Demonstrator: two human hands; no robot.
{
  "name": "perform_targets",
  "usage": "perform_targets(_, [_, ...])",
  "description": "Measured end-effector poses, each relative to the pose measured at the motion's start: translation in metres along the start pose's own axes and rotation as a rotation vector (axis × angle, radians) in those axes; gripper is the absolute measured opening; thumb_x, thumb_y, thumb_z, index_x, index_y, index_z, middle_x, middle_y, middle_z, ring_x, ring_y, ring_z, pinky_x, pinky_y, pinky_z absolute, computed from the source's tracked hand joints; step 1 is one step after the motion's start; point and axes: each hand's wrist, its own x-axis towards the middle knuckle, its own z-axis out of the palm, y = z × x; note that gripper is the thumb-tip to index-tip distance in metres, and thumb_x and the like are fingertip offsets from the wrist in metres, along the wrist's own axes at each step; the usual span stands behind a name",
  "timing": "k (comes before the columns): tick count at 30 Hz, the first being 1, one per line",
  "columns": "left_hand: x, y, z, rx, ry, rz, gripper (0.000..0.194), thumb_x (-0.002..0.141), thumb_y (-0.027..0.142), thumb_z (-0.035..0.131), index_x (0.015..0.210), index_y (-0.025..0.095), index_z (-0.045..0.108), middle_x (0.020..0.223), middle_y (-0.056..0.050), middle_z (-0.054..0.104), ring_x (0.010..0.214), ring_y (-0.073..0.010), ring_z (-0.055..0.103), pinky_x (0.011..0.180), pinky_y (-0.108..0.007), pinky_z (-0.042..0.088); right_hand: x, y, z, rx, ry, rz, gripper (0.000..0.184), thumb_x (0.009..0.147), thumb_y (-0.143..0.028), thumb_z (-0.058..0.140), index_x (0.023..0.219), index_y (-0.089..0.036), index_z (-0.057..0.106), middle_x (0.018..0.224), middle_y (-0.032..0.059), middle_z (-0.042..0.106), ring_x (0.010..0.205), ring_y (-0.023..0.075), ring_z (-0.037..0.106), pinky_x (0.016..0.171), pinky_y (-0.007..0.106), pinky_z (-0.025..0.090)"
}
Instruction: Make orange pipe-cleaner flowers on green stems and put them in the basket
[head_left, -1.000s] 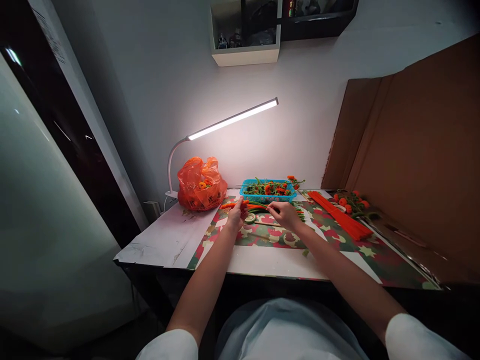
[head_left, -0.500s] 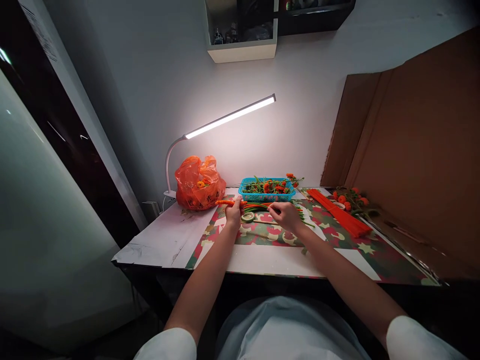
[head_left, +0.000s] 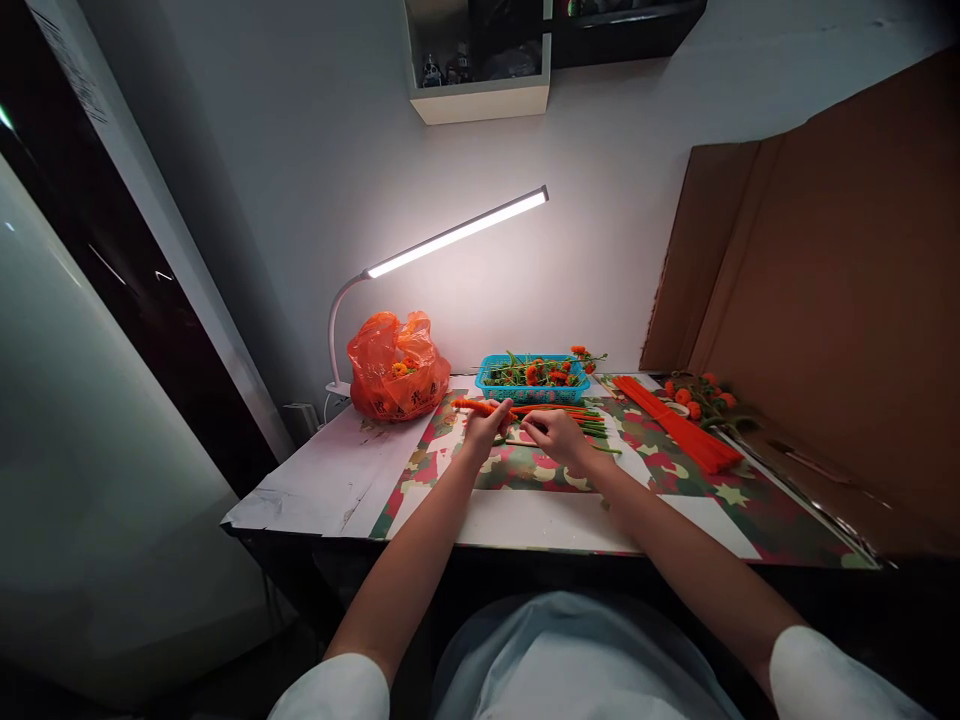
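Observation:
My left hand (head_left: 486,432) is closed around a bunch of orange pipe cleaners (head_left: 469,404), whose tips point out to the left. Just to its right, my right hand (head_left: 553,436) has its fingers pinched together; whatever lies between them is too small to make out. Behind and beside the right hand, orange and green stems (head_left: 594,424) are spread on the patterned table cover. A thin stick (head_left: 519,443) lies below the two hands.
Behind the hands stands a blue basket (head_left: 491,391) of orange flowers and green stems. An orange plastic bag (head_left: 397,385) sits to the left, under a lit lamp (head_left: 457,234). Rightward lie an orange pipe cleaner bundle (head_left: 679,428), orange flowers (head_left: 694,410) and a cardboard sheet (head_left: 832,300).
My left hand has moved right with the orange bunch, and my right hand has shifted slightly left, so they are closer together. The tape roll by the left hand is now mostly covered.

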Motion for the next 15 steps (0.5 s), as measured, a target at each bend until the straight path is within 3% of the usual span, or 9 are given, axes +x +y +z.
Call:
perform_targets(5, [-0.002,-0.001,0.004,0.011,-0.040,-0.048,0.042,0.057,0.049,0.075,0.055,0.016,0.048,0.044,0.005,0.047,0.036,-0.0053,0.039,0.038,-0.019,0.030,0.001,-0.002,0.006,-0.007,-0.013,0.006,0.024,0.085,-0.027,0.047,0.069,-0.017,0.062,0.058,-0.0005,0.058,0.048,0.0096,0.041,0.049,0.022,0.023])
perform_targets(11, [0.004,0.003,0.000,-0.114,0.283,-0.104,0.046,0.068,0.057,0.062,0.052,0.017,0.046,0.037,0.005,0.041,0.031,-0.0052,0.033,0.035,-0.020,0.026,-0.005,0.004,-0.003,-0.051,0.013,0.108,0.020,0.085,-0.028,0.049,0.077,-0.019,0.065,0.064,0.0012,0.063,0.054,0.0118,0.049,0.052,0.022,0.027])
perform_targets(15, [0.006,-0.001,0.000,-0.112,0.254,-0.080,0.045,0.068,0.054,0.063,0.051,0.018,0.044,0.038,0.005,0.043,0.031,-0.0051,0.033,0.034,-0.020,0.025,-0.008,0.008,-0.002,-0.062,0.011,0.078,0.021,0.086,-0.026,0.048,0.075,-0.019,0.065,0.065,0.0017,0.064,0.058,0.0126,0.052,0.053,0.022,0.028])
